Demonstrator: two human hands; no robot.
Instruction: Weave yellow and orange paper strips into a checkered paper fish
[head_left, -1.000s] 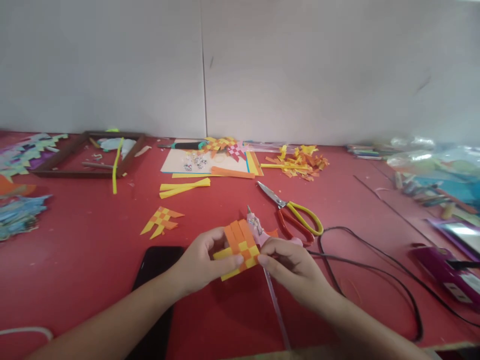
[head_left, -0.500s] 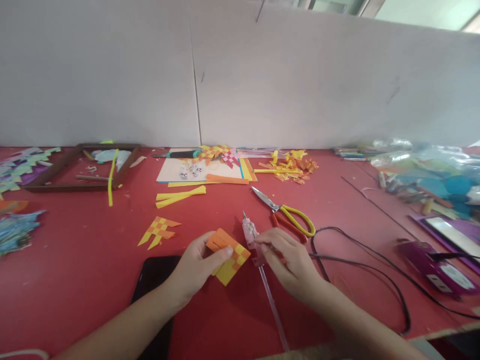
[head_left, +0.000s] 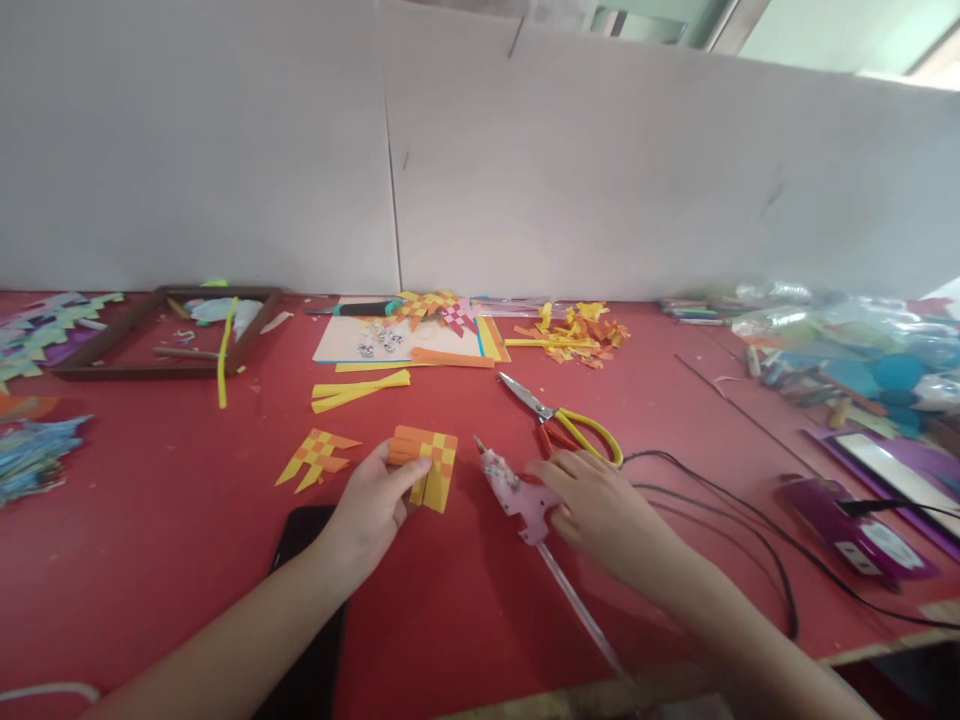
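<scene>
My left hand (head_left: 373,505) pinches a woven orange and yellow paper piece (head_left: 437,460) between thumb and fingers, its loose strips partly under the thumb. A pink hot glue gun (head_left: 504,486) lies to its right, nozzle pointing away and left, with a long clear glue stick (head_left: 581,605) coming out of the back. Closed around the gun's handle is my right hand (head_left: 596,510); its fingertips are partly hidden. Just beyond that hand are scissors (head_left: 555,412) with yellow and red handles. Left of the held piece lies a second woven paper piece (head_left: 316,458) with pointed ends.
A black phone (head_left: 307,620) lies under my left forearm. Yellow strips (head_left: 360,389), white card (head_left: 349,340) and paper scraps (head_left: 581,335) are farther back. A brown frame (head_left: 135,374) stands left. Black cable (head_left: 720,508) and a purple power strip (head_left: 855,530) are at right.
My left hand has drawn the woven paper left and away from the glue gun and turned it. My right hand has shifted onto the gun's handle, and the gun has tilted.
</scene>
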